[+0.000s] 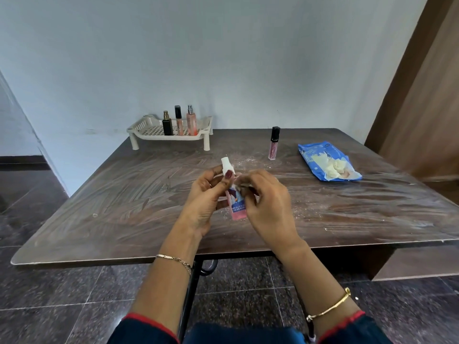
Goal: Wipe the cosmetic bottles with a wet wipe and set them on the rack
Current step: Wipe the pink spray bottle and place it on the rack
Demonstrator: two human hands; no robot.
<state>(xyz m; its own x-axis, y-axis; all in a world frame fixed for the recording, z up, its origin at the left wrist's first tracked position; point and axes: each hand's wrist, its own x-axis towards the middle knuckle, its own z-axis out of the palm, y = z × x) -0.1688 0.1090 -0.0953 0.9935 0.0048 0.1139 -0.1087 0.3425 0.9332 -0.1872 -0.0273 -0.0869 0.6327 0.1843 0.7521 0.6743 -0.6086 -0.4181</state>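
even, soft daylight, faint sheen on the table, wide-angle bending at the edges, slight overall softness.

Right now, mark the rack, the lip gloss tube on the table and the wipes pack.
rack (152,130): head view, bare left part of its floor.
lip gloss tube (272,150): head view, pink body.
wipes pack (313,152): head view, blue wrapper.

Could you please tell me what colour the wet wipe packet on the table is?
The packet is blue; head view.
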